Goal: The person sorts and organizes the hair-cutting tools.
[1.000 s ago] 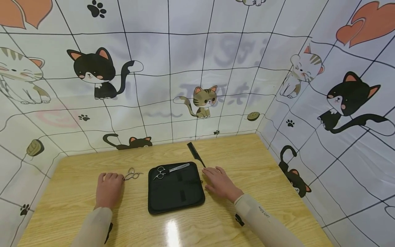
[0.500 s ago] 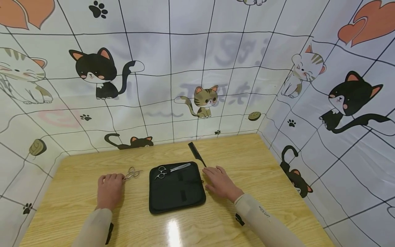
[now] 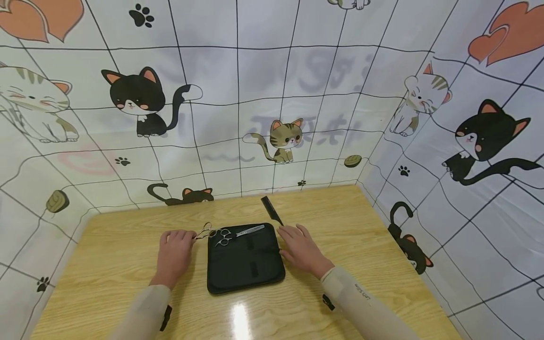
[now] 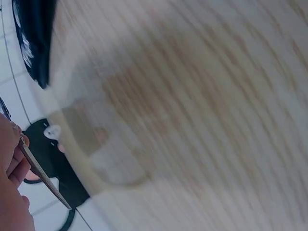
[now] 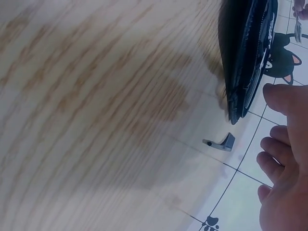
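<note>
A black zip case [image 3: 245, 264] lies flat in the middle of the wooden table [image 3: 119, 264]. Silver scissors [image 3: 238, 233] rest across its top edge. My left hand [image 3: 177, 246] sits just left of the case and pinches a second, gold-toned pair of scissors [image 3: 205, 233], whose tips reach the case's corner. In the left wrist view that pair's blade [image 4: 43, 175] juts from my fingers [image 4: 12, 159]. My right hand [image 3: 299, 248] lies flat and relaxed on the table against the case's right side [image 5: 248, 53], holding nothing. A black tail comb [image 3: 271, 210] lies just beyond it.
Cat-print cloth walls [image 3: 263, 108] close off the table at the back and on both sides. Bare wood stretches to the left of my left hand and to the right [image 3: 365, 236] of my right hand.
My left hand has slid to the right with the gold-toned scissors, up to the case's left corner. The right hand, case and comb have stayed put.
</note>
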Demonstrator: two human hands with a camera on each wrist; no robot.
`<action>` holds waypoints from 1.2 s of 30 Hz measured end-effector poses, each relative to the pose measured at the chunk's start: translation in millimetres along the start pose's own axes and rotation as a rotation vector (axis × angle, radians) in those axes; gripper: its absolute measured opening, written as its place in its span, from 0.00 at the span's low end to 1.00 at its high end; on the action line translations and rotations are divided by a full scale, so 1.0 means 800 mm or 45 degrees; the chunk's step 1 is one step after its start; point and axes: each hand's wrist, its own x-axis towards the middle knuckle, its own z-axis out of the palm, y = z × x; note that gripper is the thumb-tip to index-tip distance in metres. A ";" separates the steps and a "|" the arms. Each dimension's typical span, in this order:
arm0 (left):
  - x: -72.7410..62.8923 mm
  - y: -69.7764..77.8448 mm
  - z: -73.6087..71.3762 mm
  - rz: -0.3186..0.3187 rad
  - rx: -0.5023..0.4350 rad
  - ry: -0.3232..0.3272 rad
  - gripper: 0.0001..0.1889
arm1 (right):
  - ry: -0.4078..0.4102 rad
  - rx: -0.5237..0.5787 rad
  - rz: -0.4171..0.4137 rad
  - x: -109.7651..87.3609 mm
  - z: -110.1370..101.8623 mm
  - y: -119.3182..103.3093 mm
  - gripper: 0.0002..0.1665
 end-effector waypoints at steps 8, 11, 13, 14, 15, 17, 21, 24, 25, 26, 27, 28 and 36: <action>0.006 0.032 0.005 0.165 0.011 0.113 0.05 | 0.080 0.000 -0.014 0.011 -0.005 -0.011 0.37; 0.009 0.045 0.008 0.195 0.019 0.119 0.05 | 0.092 0.047 -0.011 0.016 -0.006 -0.016 0.35; 0.011 0.055 0.009 0.205 0.014 0.101 0.06 | 0.096 0.074 -0.006 0.019 -0.006 -0.018 0.34; 0.012 0.060 0.009 0.211 0.013 0.093 0.06 | 0.099 0.081 -0.008 0.020 -0.007 -0.019 0.34; 0.012 0.065 0.009 0.215 0.013 0.085 0.07 | 0.103 0.081 -0.009 0.021 -0.007 -0.020 0.34; 0.014 0.075 0.009 0.227 0.005 0.074 0.06 | 0.121 0.067 -0.020 0.022 -0.006 -0.022 0.34; 0.015 0.092 0.007 0.251 -0.004 0.053 0.06 | 0.160 0.029 -0.047 0.026 -0.006 -0.026 0.34; 0.016 0.103 0.008 0.272 -0.015 0.041 0.05 | 0.176 0.000 -0.065 0.029 -0.005 -0.028 0.35; 0.017 0.106 0.008 0.280 -0.019 0.039 0.05 | 0.179 -0.017 -0.075 0.030 -0.004 -0.028 0.35; 0.017 0.110 0.009 0.284 -0.023 0.036 0.05 | 0.183 -0.028 -0.086 0.032 -0.004 -0.029 0.35; 0.018 0.112 0.010 0.289 -0.022 0.036 0.05 | 0.186 -0.042 -0.099 0.033 -0.004 -0.030 0.35; 0.018 0.115 0.011 0.295 -0.014 0.036 0.05 | 0.189 -0.054 -0.113 0.033 -0.003 -0.031 0.35; 0.025 0.138 0.015 0.344 0.002 0.038 0.06 | 0.179 -0.062 -0.185 0.040 -0.002 -0.036 0.35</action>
